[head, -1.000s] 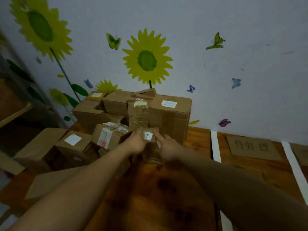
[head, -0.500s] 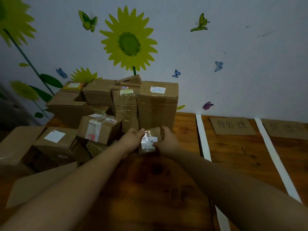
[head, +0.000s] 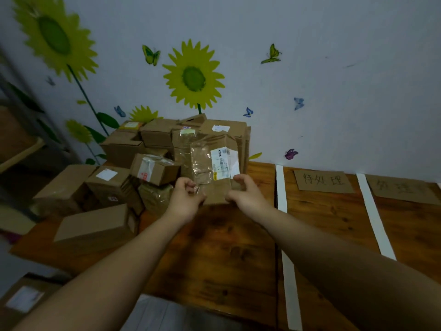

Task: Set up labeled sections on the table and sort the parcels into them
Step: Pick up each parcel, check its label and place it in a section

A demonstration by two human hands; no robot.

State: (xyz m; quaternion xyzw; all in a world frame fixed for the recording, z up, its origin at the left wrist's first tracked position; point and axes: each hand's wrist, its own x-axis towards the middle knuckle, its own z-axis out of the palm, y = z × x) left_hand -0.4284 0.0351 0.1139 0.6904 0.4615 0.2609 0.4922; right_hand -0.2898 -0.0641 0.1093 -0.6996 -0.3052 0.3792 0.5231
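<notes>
A taped cardboard parcel (head: 205,168) with a white shipping label stands upright between my hands, above the wooden table (head: 229,254). My left hand (head: 187,199) pinches its lower left edge and my right hand (head: 247,197) grips its lower right corner. Behind it a pile of cardboard parcels (head: 148,149) is stacked against the wall. To the right, white tape strips (head: 282,211) divide the table into sections, each with a handwritten cardboard label (head: 323,181); a second cardboard label (head: 403,189) lies further right.
More boxes (head: 95,225) lie at the table's left front, and another box (head: 21,299) sits on the floor at lower left. A second tape strip (head: 374,216) runs on the right. A shelf (head: 14,149) stands at far left; the wall carries sunflower stickers.
The parcel has been lifted and turned upright so its labelled face shows. Both hands rose slightly with it; the view shifted back to the left.
</notes>
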